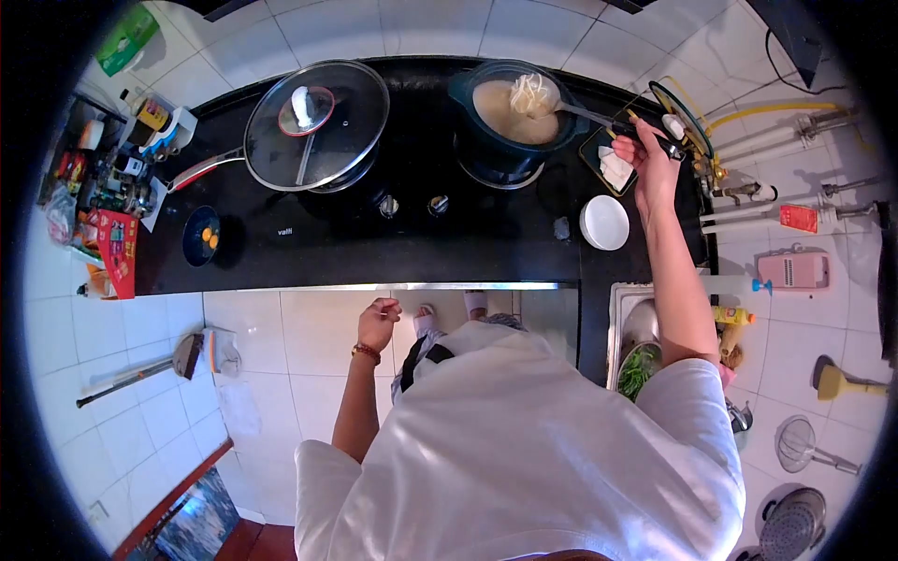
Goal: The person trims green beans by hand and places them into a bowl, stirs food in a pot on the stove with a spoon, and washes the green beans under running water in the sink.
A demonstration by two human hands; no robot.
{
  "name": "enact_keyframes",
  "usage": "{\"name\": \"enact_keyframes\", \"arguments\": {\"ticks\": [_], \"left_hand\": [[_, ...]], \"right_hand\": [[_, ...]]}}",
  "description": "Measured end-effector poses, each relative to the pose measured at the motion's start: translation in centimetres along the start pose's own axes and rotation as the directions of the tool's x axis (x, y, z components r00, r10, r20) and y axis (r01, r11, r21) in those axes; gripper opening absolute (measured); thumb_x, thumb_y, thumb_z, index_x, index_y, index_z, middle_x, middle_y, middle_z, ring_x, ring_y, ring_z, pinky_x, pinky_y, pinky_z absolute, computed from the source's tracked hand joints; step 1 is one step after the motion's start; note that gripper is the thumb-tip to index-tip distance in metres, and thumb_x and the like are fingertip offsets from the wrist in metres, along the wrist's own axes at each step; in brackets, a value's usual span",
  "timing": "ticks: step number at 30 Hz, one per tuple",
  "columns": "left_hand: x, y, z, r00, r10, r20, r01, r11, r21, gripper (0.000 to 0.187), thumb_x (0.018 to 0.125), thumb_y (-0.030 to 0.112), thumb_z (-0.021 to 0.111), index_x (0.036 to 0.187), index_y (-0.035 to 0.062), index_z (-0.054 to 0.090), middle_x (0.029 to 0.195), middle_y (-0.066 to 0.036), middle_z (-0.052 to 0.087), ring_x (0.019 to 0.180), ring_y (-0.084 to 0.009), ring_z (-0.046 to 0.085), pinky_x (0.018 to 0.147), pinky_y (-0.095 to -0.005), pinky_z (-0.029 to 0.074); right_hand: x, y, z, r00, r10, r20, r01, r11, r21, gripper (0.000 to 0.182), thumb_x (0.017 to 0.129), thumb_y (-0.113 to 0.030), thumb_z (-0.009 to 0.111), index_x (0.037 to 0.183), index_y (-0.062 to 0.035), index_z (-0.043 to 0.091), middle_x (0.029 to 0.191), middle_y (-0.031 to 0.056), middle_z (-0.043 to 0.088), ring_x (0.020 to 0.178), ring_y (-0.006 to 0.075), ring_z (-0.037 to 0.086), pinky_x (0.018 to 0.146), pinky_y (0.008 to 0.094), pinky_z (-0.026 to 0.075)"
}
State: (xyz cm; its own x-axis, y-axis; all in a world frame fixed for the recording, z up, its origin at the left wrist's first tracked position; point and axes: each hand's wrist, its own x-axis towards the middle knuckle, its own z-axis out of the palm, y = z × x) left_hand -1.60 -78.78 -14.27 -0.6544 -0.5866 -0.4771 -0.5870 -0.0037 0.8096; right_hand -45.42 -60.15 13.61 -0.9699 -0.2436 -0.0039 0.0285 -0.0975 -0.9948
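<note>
My right hand (647, 154) is closed round the dark handle of a ladle (599, 117). Pale noodles (534, 94) fill the ladle's head, which is over the cloudy liquid (500, 117) inside a dark pot (468, 91) on the right burner. Below that hand stands a white bowl (604, 222), and a crumpled white cloth (615, 169) lies in a small tray beside it. My left hand (378, 324) hangs in front of the counter edge, fingers curled, with nothing visible in it.
A lidded pan (323, 122) covers the left burner, its handle pointing left. A dark bowl with egg yolks (199, 238) sits near the counter's left end, by bottles and packets. Green vegetables (638, 369) lie in a metal container in the sink (619, 309) at right.
</note>
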Motion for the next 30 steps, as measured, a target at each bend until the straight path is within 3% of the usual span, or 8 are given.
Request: {"name": "enact_keyframes", "arguments": {"ticks": [8, 9, 11, 12, 16, 20, 23, 30], "left_hand": [[-0.1, -0.1, 0.1, 0.999, -0.033, -0.017, 0.032, 0.998, -0.063, 0.018, 0.091, 0.017, 0.058, 0.105, 0.0058, 0.062, 0.092, -0.005, 0.069, 0.079, -0.0132, 0.066, 0.067, -0.0266, 0.051], [-0.3, -0.2, 0.1, 0.999, -0.039, -0.019, 0.037, 0.996, -0.083, 0.018, 0.091, 0.016, 0.058, 0.105, 0.0058, 0.062, 0.092, -0.005, 0.069, 0.079, -0.0132, 0.066, 0.067, -0.0265, 0.050], [-0.3, -0.4, 0.1, 0.998, -0.054, -0.024, 0.051, 0.994, -0.097, 0.017, 0.091, 0.014, 0.057, 0.105, 0.0055, 0.062, 0.092, -0.005, 0.069, 0.079, -0.0132, 0.066, 0.067, -0.0264, 0.050], [-0.4, -0.6, 0.1, 0.998, -0.063, -0.027, 0.061, 0.994, -0.091, 0.017, 0.090, 0.012, 0.056, 0.104, 0.0053, 0.062, 0.092, -0.005, 0.069, 0.079, -0.0132, 0.066, 0.067, -0.0263, 0.050], [-0.6, -0.9, 0.3, 0.994, -0.092, -0.056, 0.080, 0.980, -0.185, 0.019, 0.082, 0.005, 0.059, 0.100, 0.0035, 0.063, 0.086, -0.007, 0.069, 0.077, -0.0146, 0.066, 0.073, -0.0265, 0.052], [0.1, -2.2, 0.7, 0.996, -0.046, -0.073, 0.030, 0.978, -0.206, 0.021, 0.080, 0.002, 0.057, 0.100, 0.0038, 0.063, 0.085, -0.007, 0.069, 0.075, -0.0152, 0.066, 0.072, -0.0267, 0.053], [0.3, -1.7, 0.4, 0.999, -0.011, -0.046, 0.003, 0.987, -0.160, 0.020, 0.083, 0.003, 0.056, 0.101, 0.0038, 0.063, 0.087, -0.006, 0.069, 0.077, -0.0147, 0.066, 0.070, -0.0266, 0.052], [1.9, -1.4, 1.0, 1.000, 0.027, 0.017, -0.026, 0.998, -0.055, 0.020, 0.090, 0.017, 0.060, 0.105, 0.0043, 0.061, 0.090, -0.005, 0.068, 0.077, -0.0135, 0.065, 0.068, -0.0264, 0.050]], "right_hand": [[0.5, 0.8, 2.2, 0.939, -0.196, 0.283, 0.264, 0.937, -0.227, 0.019, 0.087, -0.011, 0.065, 0.103, 0.0006, 0.065, 0.082, 0.0062, 0.065, 0.065, 0.0121, 0.063, 0.059, 0.0240, 0.053], [0.0, 0.9, 2.6, 0.928, -0.179, 0.326, 0.275, 0.921, -0.277, 0.020, 0.086, -0.009, 0.067, 0.104, -0.0006, 0.065, 0.086, 0.0079, 0.067, 0.072, 0.0152, 0.065, 0.063, 0.0258, 0.052], [0.4, 2.4, 2.7, 0.702, -0.444, 0.557, 0.702, 0.560, -0.439, 0.022, 0.082, -0.007, 0.069, 0.104, -0.0015, 0.065, 0.091, 0.0120, 0.067, 0.080, 0.0223, 0.066, 0.068, 0.0295, 0.052], [-0.3, 1.9, 3.5, 0.559, -0.500, 0.661, 0.826, 0.402, -0.395, 0.025, 0.080, -0.006, 0.069, 0.103, -0.0010, 0.063, 0.096, 0.0154, 0.065, 0.086, 0.0298, 0.064, 0.073, 0.0336, 0.051], [0.1, 4.6, 5.0, 0.371, -0.359, 0.857, 0.928, 0.182, -0.325, 0.038, 0.076, -0.003, 0.069, 0.112, -0.0045, 0.056, 0.090, 0.0138, 0.057, 0.084, 0.0347, 0.060, 0.072, 0.0409, 0.050], [1.7, 7.2, 5.7, 0.322, -0.245, 0.915, 0.947, 0.084, -0.311, 0.025, 0.084, -0.013, 0.064, 0.106, -0.0031, 0.058, 0.092, 0.0134, 0.056, 0.087, 0.0329, 0.059, 0.074, 0.0383, 0.050], [1.8, 8.0, 5.9, 0.381, -0.185, 0.906, 0.924, 0.039, -0.380, 0.024, 0.083, -0.015, 0.066, 0.102, -0.0024, 0.058, 0.092, 0.0135, 0.058, 0.086, 0.0338, 0.060, 0.073, 0.0391, 0.050], [0.5, 4.0, 4.4, 0.473, -0.132, 0.871, 0.875, 0.181, -0.448, 0.026, 0.081, -0.019, 0.069, 0.097, -0.0012, 0.058, 0.091, 0.0181, 0.062, 0.084, 0.0374, 0.061, 0.072, 0.0422, 0.051]]}}
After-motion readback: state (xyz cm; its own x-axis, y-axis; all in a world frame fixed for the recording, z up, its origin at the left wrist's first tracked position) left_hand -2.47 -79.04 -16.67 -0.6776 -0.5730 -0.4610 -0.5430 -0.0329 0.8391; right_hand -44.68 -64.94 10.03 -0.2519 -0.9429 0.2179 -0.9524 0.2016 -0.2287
